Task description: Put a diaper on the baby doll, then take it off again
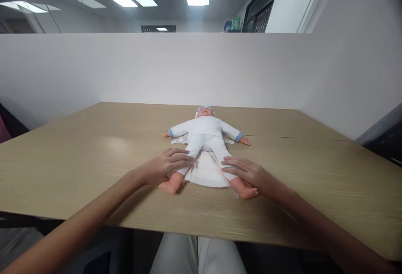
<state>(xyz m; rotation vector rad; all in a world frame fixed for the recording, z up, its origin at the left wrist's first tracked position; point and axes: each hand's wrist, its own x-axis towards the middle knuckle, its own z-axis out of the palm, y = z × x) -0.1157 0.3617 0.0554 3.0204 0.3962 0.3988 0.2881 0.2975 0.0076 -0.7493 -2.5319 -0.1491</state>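
A baby doll point(205, 134) in white clothes and a cap lies on its back on the wooden table point(94, 157), arms spread, head away from me. A white cloth point(205, 172) lies under its legs. My left hand point(165, 166) rests on the doll's lower leg on the left side, fingers wrapped over it just above the bare foot point(169, 186). On the right side, my right hand point(249, 173) lies over the other lower leg, fingers curled on it, next to the bare foot point(248, 192).
White partition walls point(201, 69) enclose the table at the back and right. The table's near edge point(201, 232) runs in front of my lap; my light trousers show below it.
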